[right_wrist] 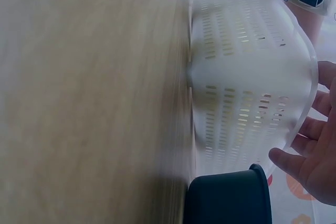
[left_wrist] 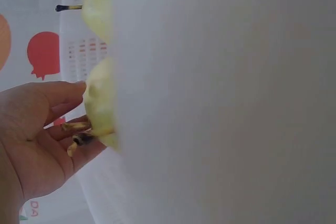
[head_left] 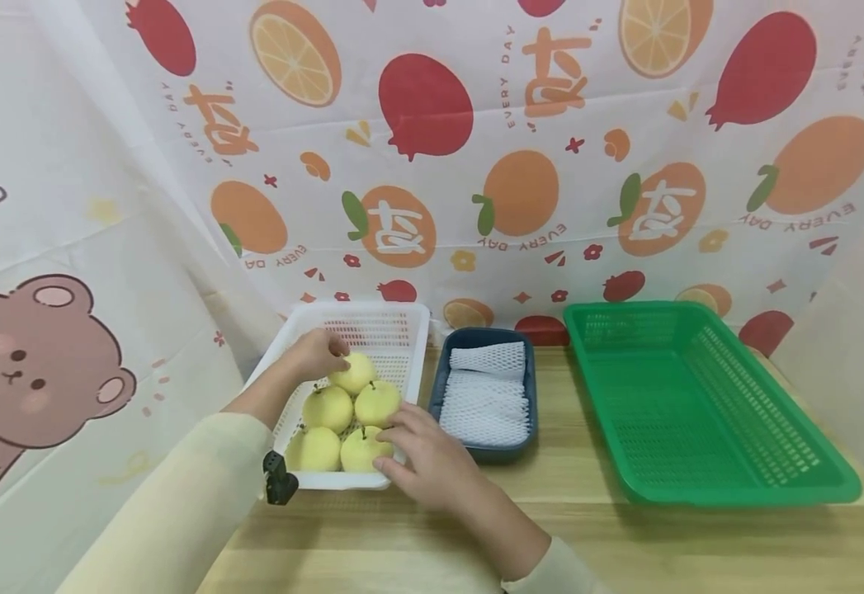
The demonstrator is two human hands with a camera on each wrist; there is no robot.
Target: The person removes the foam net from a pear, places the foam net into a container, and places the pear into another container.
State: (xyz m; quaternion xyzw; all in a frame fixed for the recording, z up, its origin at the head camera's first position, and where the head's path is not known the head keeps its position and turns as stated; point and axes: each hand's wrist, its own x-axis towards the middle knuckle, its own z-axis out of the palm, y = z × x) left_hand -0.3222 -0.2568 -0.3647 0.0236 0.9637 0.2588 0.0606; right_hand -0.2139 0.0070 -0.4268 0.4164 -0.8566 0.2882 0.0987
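Note:
Several round yellow-green pears [head_left: 327, 407] with dark stems sit in a white perforated basket [head_left: 418, 346]. At the rearmost pear [head_left: 357, 375], my left hand [head_left: 315, 356] has its thumb and fingers about the fruit; in the left wrist view, the thumb of this hand [left_wrist: 39, 135] meets the pear [left_wrist: 100, 95], and the basket wall hides much of it. My right hand [head_left: 432, 455] reaches over the basket's right rim, its loosely bent fingers by the front right pear [head_left: 366, 452]. In the right wrist view, that hand [right_wrist: 317, 150] is at the basket rim.
A dark blue tray [head_left: 442, 375] holding white foam fruit nets [head_left: 485, 408] stands just right of the white basket. Farther right lies a large green basket [head_left: 669, 396] on the wooden table [head_left: 550, 544]. Fruit-printed cloth [head_left: 461, 206] hangs behind.

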